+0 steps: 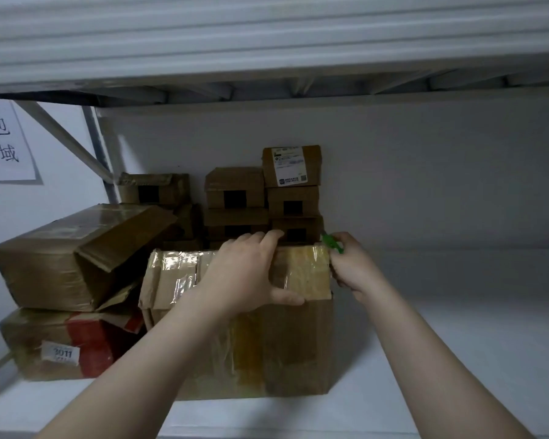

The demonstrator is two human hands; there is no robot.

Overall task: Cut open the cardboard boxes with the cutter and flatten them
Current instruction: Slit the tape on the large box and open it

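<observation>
A taped brown cardboard box (pixel 286 343) stands on the white shelf (pixel 457 343) in front of me. My left hand (pixel 244 274) lies across its top, fingers reaching over the far edge and thumb on the near side. My right hand (pixel 351 267) grips a small green cutter (pixel 330 243) at the box's top right corner, by the far edge. The cutter's blade is hidden.
An opened cardboard box (pixel 70 258) lies tilted on a red-marked box (pixel 64 343) at the left. Several small boxes (pixel 267 198) are stacked against the back wall. An upper shelf (pixel 267 42) hangs overhead. A paper sign (pixel 4 144) is on the left wall.
</observation>
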